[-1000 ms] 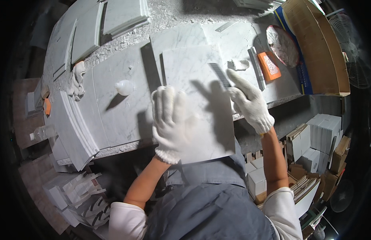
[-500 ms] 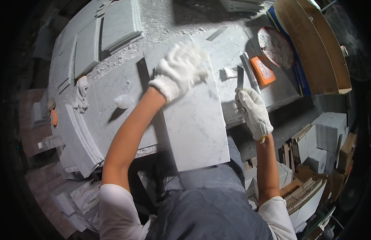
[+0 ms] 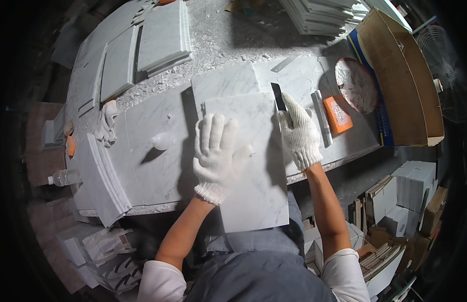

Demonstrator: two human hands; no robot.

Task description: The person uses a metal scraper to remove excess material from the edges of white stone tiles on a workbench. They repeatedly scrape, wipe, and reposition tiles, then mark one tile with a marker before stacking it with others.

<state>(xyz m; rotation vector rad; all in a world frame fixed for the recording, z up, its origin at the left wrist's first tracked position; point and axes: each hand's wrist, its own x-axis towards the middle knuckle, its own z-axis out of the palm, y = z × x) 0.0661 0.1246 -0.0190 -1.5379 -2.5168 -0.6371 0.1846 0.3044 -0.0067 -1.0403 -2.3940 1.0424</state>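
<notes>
A white marble tile with grey veins (image 3: pixel 253 201) lies lengthwise before me, its near end jutting past the table edge over my lap. On its left part rests my left hand (image 3: pixel 211 156), gloved in white knit, palm down with the fingers stretched out. My right hand (image 3: pixel 299 133), in a matching glove, is closed at the tile's right edge. From its grip sticks a flat dark metal blade (image 3: pixel 278 96), pointing away from me; its lower end is hidden in the glove. Under the tile's far end another marble piece (image 3: pixel 228 80) shows.
Right of my hand lie a grey bar (image 3: pixel 322 118), an orange box (image 3: pixel 338 115) and a round dish of white paste (image 3: pixel 356 85). A cardboard box (image 3: pixel 399 75) stands beyond. Leftward are a small translucent bottle (image 3: pixel 164 141), a crumpled glove (image 3: pixel 108 123) and stacked tiles (image 3: pixel 165 38).
My left hand has come nearer to me and now lies flat on the tile. The right hand has brought the blade leftward to the tile's edge. The whole view has shifted slightly.
</notes>
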